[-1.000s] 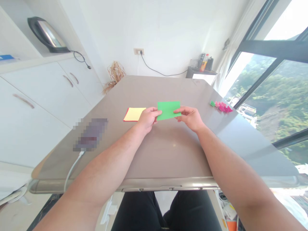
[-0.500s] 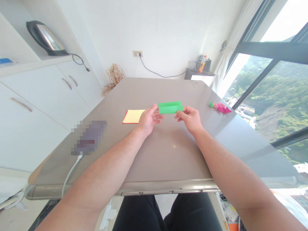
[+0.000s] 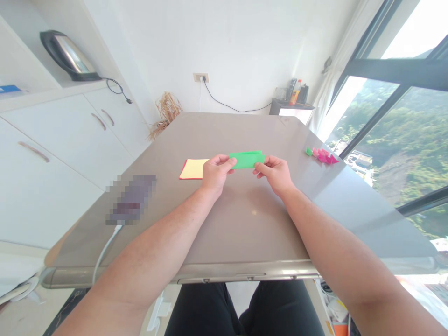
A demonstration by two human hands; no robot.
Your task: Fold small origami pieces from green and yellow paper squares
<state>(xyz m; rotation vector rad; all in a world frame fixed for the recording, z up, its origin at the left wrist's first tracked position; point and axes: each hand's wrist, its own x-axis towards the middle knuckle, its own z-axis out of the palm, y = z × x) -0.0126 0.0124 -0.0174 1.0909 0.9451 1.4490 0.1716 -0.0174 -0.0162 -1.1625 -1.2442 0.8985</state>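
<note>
Probably the green paper (image 3: pixel 246 162) creases easily. Left hand (image 3: pixel 215 175) and right hand (image 3: pixel 279 174) aptly pinch its opposite ends.

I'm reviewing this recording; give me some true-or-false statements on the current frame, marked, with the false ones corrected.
1. The left hand and right hand both hold the green paper. True.
2. The green paper is spread out flat and unfolded. False: it is folded over on itself between the hands.
3. The folded pink paper pieces lie on the table, out beyond the right hand. True.
4. The electric kettle stands on the white cabinet at the picture's left. True.
5. The yellow paper lies beside the right hand. False: the yellow paper lies beside the left hand.
</note>
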